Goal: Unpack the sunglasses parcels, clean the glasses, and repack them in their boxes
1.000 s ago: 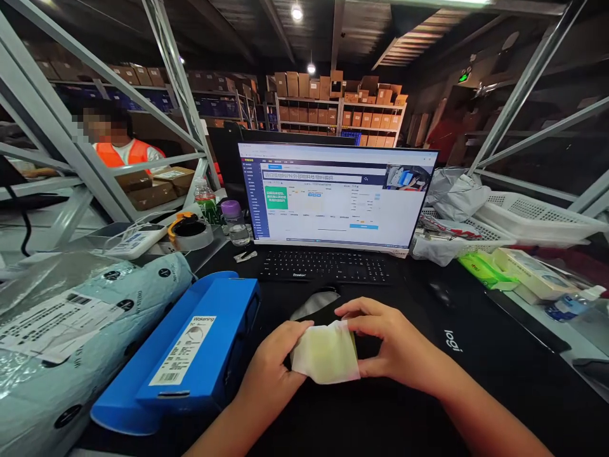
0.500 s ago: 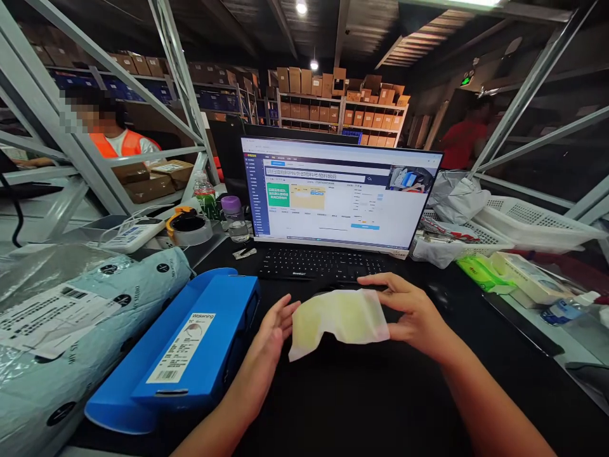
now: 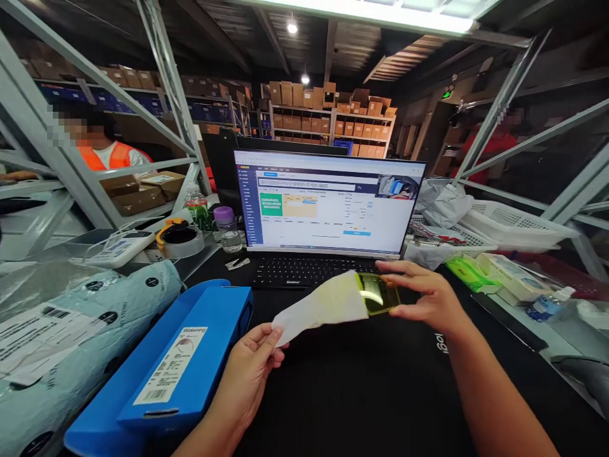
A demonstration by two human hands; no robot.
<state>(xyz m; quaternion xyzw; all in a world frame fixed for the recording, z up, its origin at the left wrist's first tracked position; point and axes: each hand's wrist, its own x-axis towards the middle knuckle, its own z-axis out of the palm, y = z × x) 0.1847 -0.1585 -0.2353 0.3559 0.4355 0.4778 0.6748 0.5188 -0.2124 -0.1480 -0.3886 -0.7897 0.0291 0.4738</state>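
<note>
My left hand (image 3: pixel 250 371) pinches the lower end of a white soft sleeve (image 3: pixel 323 304), stretched up to the right. My right hand (image 3: pixel 421 298) grips a yellow translucent lens-like piece (image 3: pixel 378 293) that sticks partway out of the sleeve's upper end. Both hands hover over the black desk mat (image 3: pixel 380 387), just in front of the black keyboard (image 3: pixel 304 270). A blue box (image 3: pixel 190 362) with a white label lies open to the left of my left hand.
A monitor (image 3: pixel 328 203) stands behind the keyboard. A grey parcel bag (image 3: pixel 71 330) lies at far left, tape roll (image 3: pixel 183 238) and bottles (image 3: pixel 226 228) behind it. White baskets (image 3: pixel 514 219) and green packets (image 3: pixel 464 270) sit at right. A person in an orange vest (image 3: pixel 107 155) sits beyond the shelving.
The white sleeve was held flat between both hands. Now my right hand has drawn the yellow piece partway out to the right, while my left hand holds the sleeve's end lower down.
</note>
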